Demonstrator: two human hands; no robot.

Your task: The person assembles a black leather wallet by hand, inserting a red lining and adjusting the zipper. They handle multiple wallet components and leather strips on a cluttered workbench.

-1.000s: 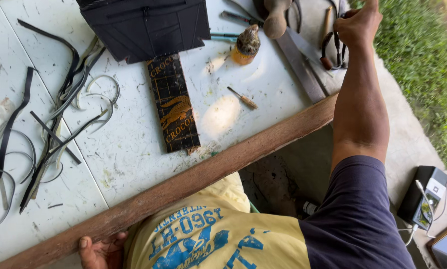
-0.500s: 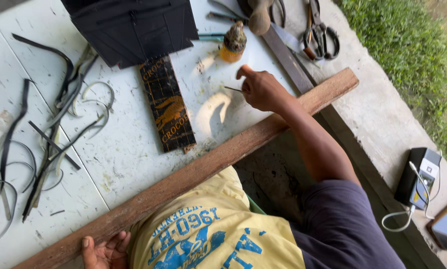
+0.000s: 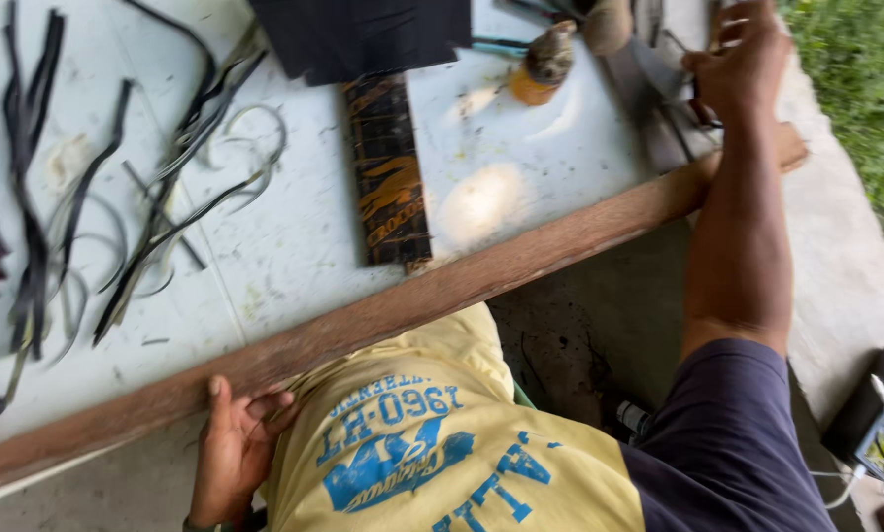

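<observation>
Since half a second earlier the right hand had left the middle of the table and stretched out to the far right corner, where its fingers curled among dark tools; blur kept me from telling whether it had closed on any of them. Meanwhile the left hand had stayed at the near left, thumb up against the wooden edge rail and fingers loosely bent beneath it, gripping nothing else. On the white table a dark patterned strip lay lengthwise, its near end touching the rail. Far of it sat a black sheet, and to its right a small orange bottle. Black and grey offcuts sprawled over the left side, well apart from both hands
</observation>
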